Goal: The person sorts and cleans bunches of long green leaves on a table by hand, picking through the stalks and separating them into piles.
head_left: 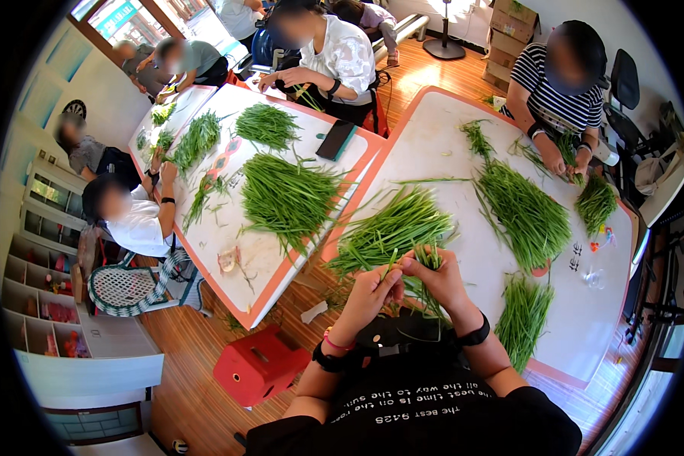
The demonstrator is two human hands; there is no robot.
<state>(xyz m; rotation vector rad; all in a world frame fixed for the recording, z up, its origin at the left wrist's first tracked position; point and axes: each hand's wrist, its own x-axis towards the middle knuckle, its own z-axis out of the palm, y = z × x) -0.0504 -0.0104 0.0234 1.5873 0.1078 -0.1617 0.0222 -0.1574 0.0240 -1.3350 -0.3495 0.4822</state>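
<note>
In front of my body, my left hand (369, 296) is closed in a pinch on a green chive stalk (392, 261) whose tip sticks up above the fingers. Close beside it, my right hand (442, 283) is wrapped round a small bunch of chives (431, 260); their long ends hang below the hand. The thumbs of both hands nearly meet. Just beyond my hands a loose pile of chives (395, 228) lies on the white table (441, 125) with a pink edge. To the right rest another large pile (524, 213) and a smaller one (524, 319).
A second table (262, 262) at the left bears more chive piles (289, 197) and a dark phone-like slab (335, 140). A red stool (262, 367) stands on the floor at lower left. Across my table a person in stripes (558, 91) handles chives; several others sit around.
</note>
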